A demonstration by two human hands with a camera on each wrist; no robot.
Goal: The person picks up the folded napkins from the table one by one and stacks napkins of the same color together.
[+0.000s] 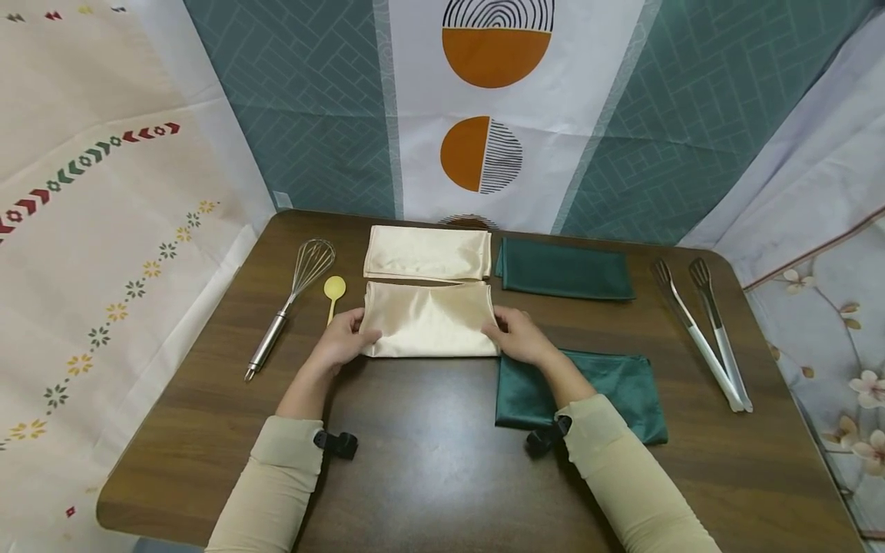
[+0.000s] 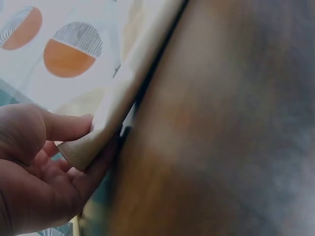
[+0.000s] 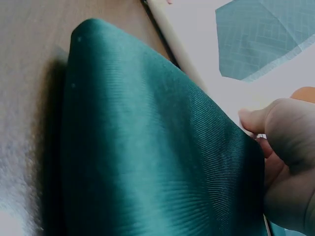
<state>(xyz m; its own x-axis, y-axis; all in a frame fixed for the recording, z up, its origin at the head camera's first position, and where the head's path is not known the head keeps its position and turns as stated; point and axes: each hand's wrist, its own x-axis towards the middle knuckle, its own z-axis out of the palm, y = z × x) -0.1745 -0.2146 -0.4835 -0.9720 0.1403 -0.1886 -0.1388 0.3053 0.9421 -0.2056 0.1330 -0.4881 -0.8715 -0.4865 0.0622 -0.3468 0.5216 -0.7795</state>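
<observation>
A folded cream satin cloth (image 1: 429,319) lies in front of me between my two hands. My left hand (image 1: 342,338) pinches its left edge; the left wrist view shows the thumb on top of the folded cloth (image 2: 98,128) and the fingers beneath. At the opposite edge my right hand (image 1: 522,336) pinches the cloth, thumb on top. Just behind it lies a second folded cream cloth (image 1: 427,253). A folded green satin cloth (image 1: 615,388) sits under my right forearm and fills much of the right wrist view.
Left of the cloths lie a whisk (image 1: 290,303) and a yellow spoon (image 1: 335,290), its handle partly hidden by my left hand. Another folded green cloth (image 1: 567,269) is at the back right. Tongs (image 1: 712,346) lie spread at the right of the wooden table (image 1: 415,476).
</observation>
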